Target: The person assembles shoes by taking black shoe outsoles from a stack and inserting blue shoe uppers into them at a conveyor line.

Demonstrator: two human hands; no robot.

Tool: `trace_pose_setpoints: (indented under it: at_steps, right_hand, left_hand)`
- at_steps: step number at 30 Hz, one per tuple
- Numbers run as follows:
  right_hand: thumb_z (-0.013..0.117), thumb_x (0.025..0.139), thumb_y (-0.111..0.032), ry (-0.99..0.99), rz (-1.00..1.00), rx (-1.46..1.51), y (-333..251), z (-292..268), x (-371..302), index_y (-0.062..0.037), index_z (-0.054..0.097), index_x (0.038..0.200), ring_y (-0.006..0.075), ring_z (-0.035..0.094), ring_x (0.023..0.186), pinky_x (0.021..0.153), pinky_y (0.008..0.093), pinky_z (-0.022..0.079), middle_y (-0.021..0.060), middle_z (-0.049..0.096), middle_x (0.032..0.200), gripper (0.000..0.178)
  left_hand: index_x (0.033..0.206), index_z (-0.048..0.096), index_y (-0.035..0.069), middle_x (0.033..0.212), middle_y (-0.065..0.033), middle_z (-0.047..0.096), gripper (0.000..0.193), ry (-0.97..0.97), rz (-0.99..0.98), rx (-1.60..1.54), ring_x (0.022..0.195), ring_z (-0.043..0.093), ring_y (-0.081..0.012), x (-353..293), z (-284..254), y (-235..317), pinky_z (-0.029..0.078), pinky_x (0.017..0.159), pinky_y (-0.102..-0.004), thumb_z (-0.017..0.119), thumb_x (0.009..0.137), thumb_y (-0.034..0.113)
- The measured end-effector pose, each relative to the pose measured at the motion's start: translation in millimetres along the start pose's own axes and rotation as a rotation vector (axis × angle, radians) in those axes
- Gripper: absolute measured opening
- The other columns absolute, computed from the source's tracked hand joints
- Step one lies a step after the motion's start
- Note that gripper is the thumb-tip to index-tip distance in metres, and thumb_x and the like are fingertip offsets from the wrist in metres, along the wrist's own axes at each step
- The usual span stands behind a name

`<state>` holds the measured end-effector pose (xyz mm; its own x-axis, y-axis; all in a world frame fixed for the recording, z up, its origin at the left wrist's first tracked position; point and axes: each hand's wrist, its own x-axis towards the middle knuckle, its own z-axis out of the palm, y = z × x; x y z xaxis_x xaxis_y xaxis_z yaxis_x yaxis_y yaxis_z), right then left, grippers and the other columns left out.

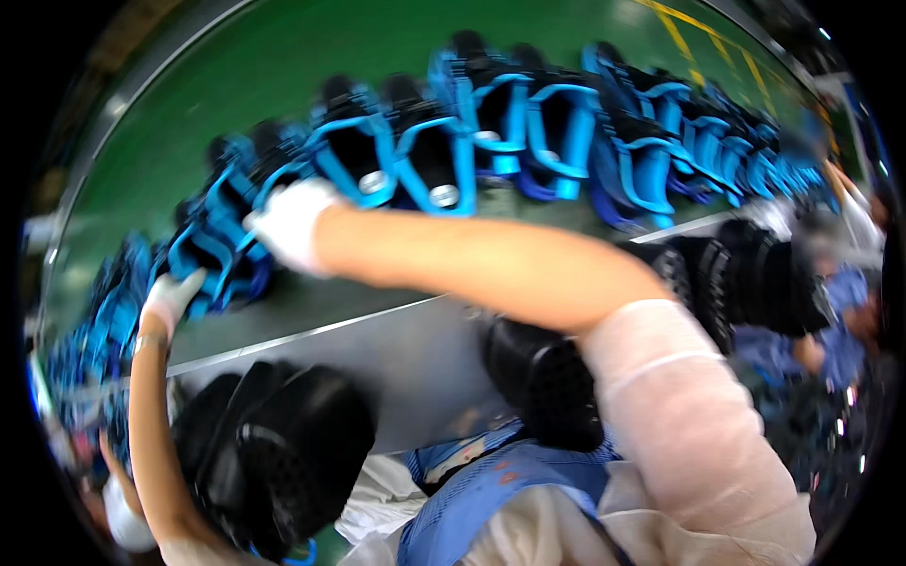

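I watch through the left fisheye on the wearer's head, pitched down and forward over a green work surface [236, 71]. It sits close: the right forearm [453, 259] looms across mid-frame, while the wearer's blue garment [439, 528] fills part of the bottom edge. The gloved left hand [170, 302] shows smaller, off to my left. Toward the rim, my lens bows straight edges, and black surrounds the round picture.
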<state>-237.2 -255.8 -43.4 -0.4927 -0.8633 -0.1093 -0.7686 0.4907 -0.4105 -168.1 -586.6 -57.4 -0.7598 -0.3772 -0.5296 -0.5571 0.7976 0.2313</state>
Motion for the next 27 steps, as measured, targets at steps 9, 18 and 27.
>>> trace_pose_setpoints:
  at_steps: [9,18,27]
  right_hand:
    - [0.060,0.087,-0.036,-0.114,0.216,0.349,11.6,14.2,24.5,-0.0191,0.052,0.130,0.0298,0.066,0.096,0.081,0.0423,0.053,0.0097,0.068,0.102,0.047]
    - [0.065,0.081,-0.030,-0.344,0.067,0.275,13.1,-41.2,23.2,-0.0096,0.055,0.109,0.0367,0.066,0.079,0.067,0.0459,0.052,0.0160,0.066,0.080,0.036]
    - [0.056,0.087,-0.039,-0.160,0.277,0.073,53.4,-43.4,1.5,-0.0227,0.056,0.110,0.0336,0.065,0.068,0.059,0.0429,0.050,0.0133,0.065,0.071,0.029]
  left_hand:
    - [0.120,0.061,-0.001,0.111,-0.0132,0.067,0.057,-0.100,-0.178,-0.231,0.100,0.062,-0.0232,42.3,22.5,-29.2,0.046,0.090,-0.0337,0.066,0.082,0.041]
    - [0.112,0.057,-0.007,0.105,-0.0142,0.067,0.051,-0.030,-0.161,-0.350,0.094,0.061,-0.0247,-26.1,27.3,21.9,0.047,0.087,-0.0345,0.069,0.081,0.031]
    - [0.089,0.063,-0.003,0.086,-0.0208,0.068,0.043,-0.013,0.195,-0.275,0.084,0.065,-0.0371,-23.5,34.8,76.8,0.049,0.080,-0.0415,0.063,0.080,0.039]
